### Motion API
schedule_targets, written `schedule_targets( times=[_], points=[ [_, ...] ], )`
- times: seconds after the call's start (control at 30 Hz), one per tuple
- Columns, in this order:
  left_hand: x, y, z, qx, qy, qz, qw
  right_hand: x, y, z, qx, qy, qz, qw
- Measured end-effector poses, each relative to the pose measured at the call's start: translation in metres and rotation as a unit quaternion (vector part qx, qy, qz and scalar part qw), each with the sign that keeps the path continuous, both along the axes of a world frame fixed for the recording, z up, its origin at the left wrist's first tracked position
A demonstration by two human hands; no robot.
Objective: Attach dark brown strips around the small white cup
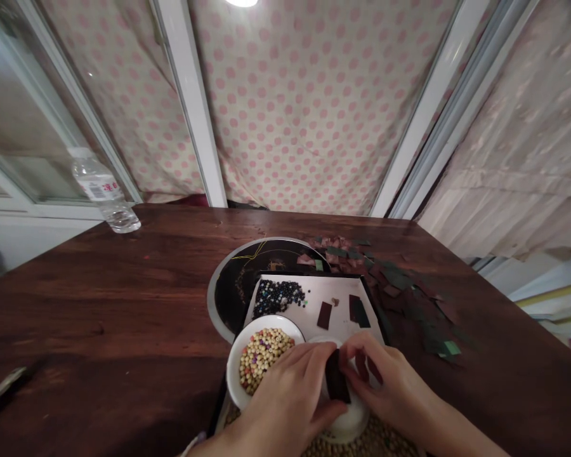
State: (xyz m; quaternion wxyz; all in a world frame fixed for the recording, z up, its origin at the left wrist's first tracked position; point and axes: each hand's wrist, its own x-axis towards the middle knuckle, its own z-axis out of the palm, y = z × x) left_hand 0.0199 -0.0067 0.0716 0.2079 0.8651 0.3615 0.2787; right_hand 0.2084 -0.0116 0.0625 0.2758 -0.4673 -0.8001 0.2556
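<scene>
Strip [337, 377]: dark, upright, pinched betw. our hands, above white dish [348, 425].
L hand [285, 397]: clenched on strip's near edge.
R hand [385, 381]: fingertips grasping other side.
Bowl [233, 374]: just beside L hand, full of wooden beads [265, 358].
On tray [342, 327]: 2 lots of dark strips [324, 315] lying flat, black beads [278, 298] heaped.
Not on tray: scraps [385, 279] scattered across table [99, 304].
Far: water bottle [102, 190] at table's edge.

Bare left hand [283, 397] and bare right hand [385, 381].
</scene>
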Motion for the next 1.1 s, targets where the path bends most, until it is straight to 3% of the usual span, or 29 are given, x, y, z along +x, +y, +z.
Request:
schedule_targets(
  times=[0.13, 0.27, 0.43, 0.6, 0.77, 0.87, 1.0, 1.1],
  points=[
    [-0.0009, 0.0006, -0.0003, -0.001, -0.006, -0.003, 1.0, -0.0016, -0.0013, -0.0038, -0.027, 0.025, -0.001, 0.999],
    [-0.0015, 0.0002, -0.0006, 0.002, -0.001, -0.001, 1.0, -0.003, -0.0001, -0.0041, 0.007, 0.042, -0.027, 0.999],
    [-0.0017, 0.0007, -0.0014, 0.01, 0.005, -0.005, 1.0, -0.0048, -0.0008, -0.0025, -0.022, 0.041, -0.01, 0.999],
    [-0.0019, 0.002, -0.0016, 0.013, 0.012, -0.005, 1.0, -0.0071, -0.0003, -0.0024, 0.007, 0.052, -0.023, 0.998],
    [-0.0031, 0.0022, -0.0039, 0.018, 0.029, -0.009, 0.999, -0.0059, 0.0014, 0.0003, -0.05, 0.088, -0.008, 0.995],
    [-0.0036, 0.0024, -0.0051, 0.022, 0.026, -0.005, 0.999, -0.0051, 0.0028, 0.0006, -0.03, 0.094, -0.023, 0.995],
    [-0.003, 0.0028, -0.0043, 0.014, 0.019, -0.012, 1.0, -0.0058, 0.0028, -0.0005, -0.045, 0.097, 0.006, 0.994],
    [-0.0025, 0.0031, -0.0038, 0.007, 0.017, -0.011, 1.0, -0.0062, 0.0029, -0.0004, -0.007, 0.084, 0.007, 0.996]
  ],
)
